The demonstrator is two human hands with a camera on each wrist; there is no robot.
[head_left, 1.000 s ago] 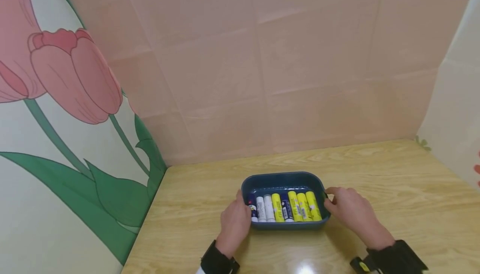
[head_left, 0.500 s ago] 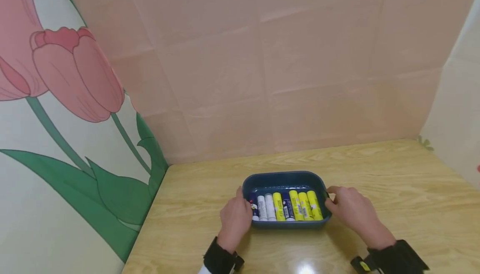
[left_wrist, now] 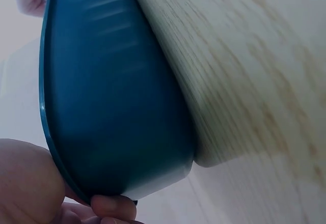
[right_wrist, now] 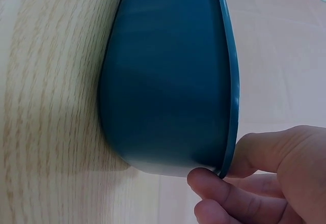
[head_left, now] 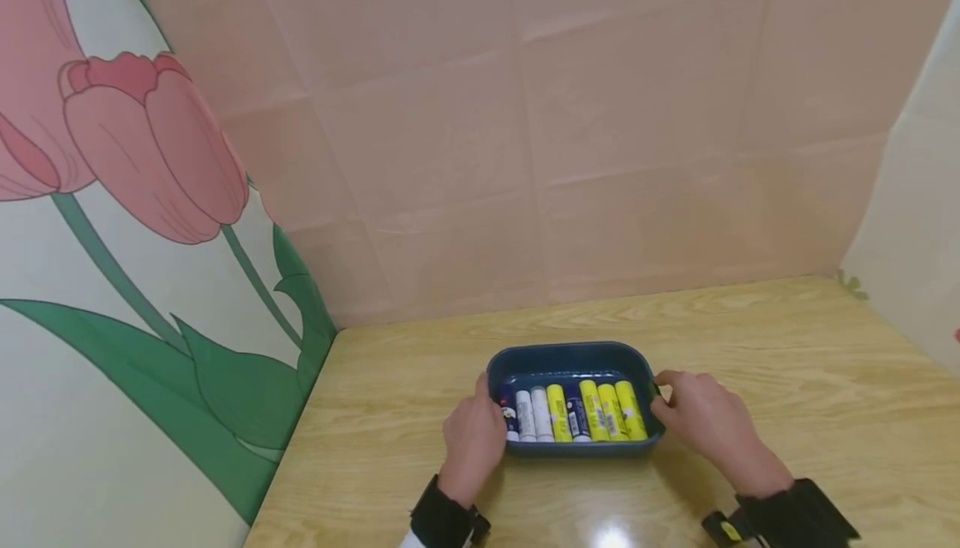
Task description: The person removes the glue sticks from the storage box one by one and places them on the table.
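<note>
Wood-grain table (head_left: pixel 750 348) fills the lower half of the head view, below pink backing. Low in the frame, slightly right of centre, sits the dark blue tray (head_left: pixel 570 358), its long axis running left to right across the picture, squarely between both hands and equally near to each. Left hand (head_left: pixel 471 439) pinches the tray's left end at the rim; right hand (head_left: pixel 701 419) pinches the right end likewise. Glue sticks (head_left: pixel 577 411), yellow, white and blue, lie side by side inside.
</note>
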